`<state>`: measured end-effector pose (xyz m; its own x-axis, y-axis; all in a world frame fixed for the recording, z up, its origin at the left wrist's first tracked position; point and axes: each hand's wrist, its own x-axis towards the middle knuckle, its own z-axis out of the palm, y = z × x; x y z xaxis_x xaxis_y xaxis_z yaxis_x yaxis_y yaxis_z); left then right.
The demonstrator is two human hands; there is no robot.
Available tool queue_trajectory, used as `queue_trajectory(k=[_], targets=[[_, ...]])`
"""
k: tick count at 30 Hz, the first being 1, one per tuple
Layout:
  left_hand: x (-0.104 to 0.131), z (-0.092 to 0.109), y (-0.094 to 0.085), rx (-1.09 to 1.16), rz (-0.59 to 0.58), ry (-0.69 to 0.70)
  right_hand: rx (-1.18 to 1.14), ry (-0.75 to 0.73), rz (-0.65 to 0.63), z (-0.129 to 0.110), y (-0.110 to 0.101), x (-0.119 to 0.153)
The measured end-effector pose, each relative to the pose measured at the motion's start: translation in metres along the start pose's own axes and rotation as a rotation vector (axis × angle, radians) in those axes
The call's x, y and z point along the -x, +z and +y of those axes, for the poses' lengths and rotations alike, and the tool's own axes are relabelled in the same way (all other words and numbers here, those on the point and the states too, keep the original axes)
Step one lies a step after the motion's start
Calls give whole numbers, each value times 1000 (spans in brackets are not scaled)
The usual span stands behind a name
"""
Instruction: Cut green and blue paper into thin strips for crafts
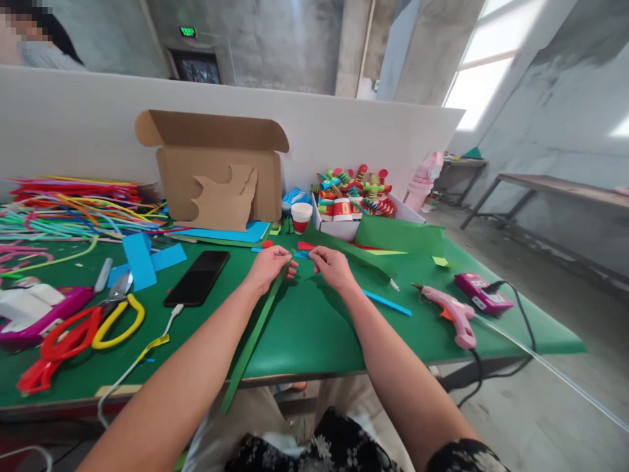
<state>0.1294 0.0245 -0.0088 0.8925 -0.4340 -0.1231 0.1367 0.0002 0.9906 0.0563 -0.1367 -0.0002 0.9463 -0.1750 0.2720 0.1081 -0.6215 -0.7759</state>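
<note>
My left hand (270,267) is closed on one end of a long green strip (254,344), which hangs down over the table's front edge. Close by on the right, my right hand (331,265) has its fingers pinched together; what they hold, if anything, is too small to name. The two hands are a short gap apart above the green table (304,328). Between and behind them lie small blue and red pieces. A blue strip (386,302) lies beside my right wrist.
Left: black phone (197,278), red-handled scissors (61,347), yellow-handled cutters (119,321), pipe cleaners (83,206). Behind: cardboard box (177,177), paper cup (301,216), box of colourful figures (339,228), green sheet (403,235). Right: pink glue gun (455,314), purple power block (484,294). A person (42,33) is beyond the partition.
</note>
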Motion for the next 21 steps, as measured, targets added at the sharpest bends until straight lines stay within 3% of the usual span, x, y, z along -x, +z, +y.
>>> queue_trajectory(k=[21], targets=[[8, 0, 12, 37, -114, 29, -151, 37, 103, 4, 11, 1]])
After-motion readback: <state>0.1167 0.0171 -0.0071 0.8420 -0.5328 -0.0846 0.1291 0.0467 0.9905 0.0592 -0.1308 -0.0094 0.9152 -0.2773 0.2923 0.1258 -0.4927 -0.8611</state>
